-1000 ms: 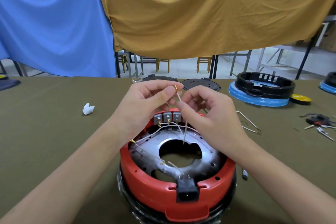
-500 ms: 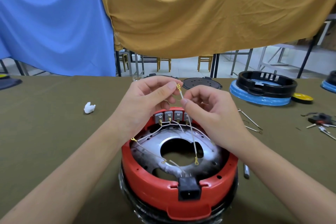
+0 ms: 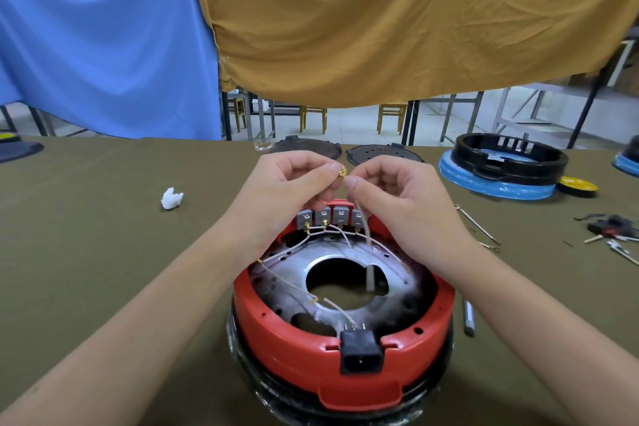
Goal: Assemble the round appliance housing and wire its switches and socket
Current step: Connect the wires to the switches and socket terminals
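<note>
Head camera view: at centre frame, the left hand (image 3: 283, 190) and right hand (image 3: 390, 197) together pinch a thin white wire (image 3: 363, 221) tipped with a small brass terminal (image 3: 342, 171). Below them, at lower centre, sits the round red plastic housing (image 3: 342, 339) on the olive-green surface (image 3: 103, 235), grey switches (image 3: 328, 216) along its far rim, black socket (image 3: 361, 351) at its near rim.

No legible text, labels, brand marks, numbers or signs anywhere in view. Red housing (image 3: 332, 356): plain moulded surface, no print discernible. Black socket (image 3: 361, 351): no marking readable. Grey switches (image 3: 332, 216): small embossed shapes on faces, too small to read. Black ring on blue base (image 3: 501, 166): no print discernible. Yellow disc (image 3: 579, 185): unmarked as far as visible.
</note>
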A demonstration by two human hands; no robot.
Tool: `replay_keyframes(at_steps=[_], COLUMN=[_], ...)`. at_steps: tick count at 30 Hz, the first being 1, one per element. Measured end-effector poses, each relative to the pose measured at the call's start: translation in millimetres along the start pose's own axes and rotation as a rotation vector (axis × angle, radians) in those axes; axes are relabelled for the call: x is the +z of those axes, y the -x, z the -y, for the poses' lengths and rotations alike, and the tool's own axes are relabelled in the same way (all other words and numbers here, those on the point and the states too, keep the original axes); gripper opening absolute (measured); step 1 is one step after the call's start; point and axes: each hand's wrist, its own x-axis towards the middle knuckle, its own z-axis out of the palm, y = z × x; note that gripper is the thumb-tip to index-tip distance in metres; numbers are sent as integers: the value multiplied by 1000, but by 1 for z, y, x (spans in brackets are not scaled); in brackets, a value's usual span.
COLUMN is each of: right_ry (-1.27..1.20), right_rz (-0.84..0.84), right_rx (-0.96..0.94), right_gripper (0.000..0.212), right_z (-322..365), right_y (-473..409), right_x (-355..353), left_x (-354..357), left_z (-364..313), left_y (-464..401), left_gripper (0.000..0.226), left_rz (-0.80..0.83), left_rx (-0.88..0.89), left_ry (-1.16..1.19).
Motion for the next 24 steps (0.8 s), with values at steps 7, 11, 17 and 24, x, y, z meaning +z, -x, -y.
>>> replay_keyframes(at_steps=[7, 11, 17, 24], right_ry=[-203, -80, 504, 784], right_rz=[60, 120, 179, 127], right_rx=[218, 94, -403, -749], right_gripper=[8, 9, 12, 9], right_z=[1, 0, -8, -19], right_y=[-10, -11, -9, -10], right_x=[-8, -12, -21, -22], left_x=[2, 1, 5, 4], left_z=[-2, -5, -6, -4], left_y=[-2, -3, -2, 0], left_gripper=[16, 17, 17, 16], left_rz=[-7, 23, 93, 118], left_rx=[-128, -301, -404, -323], left_ry=[-101, 95, 93, -65])
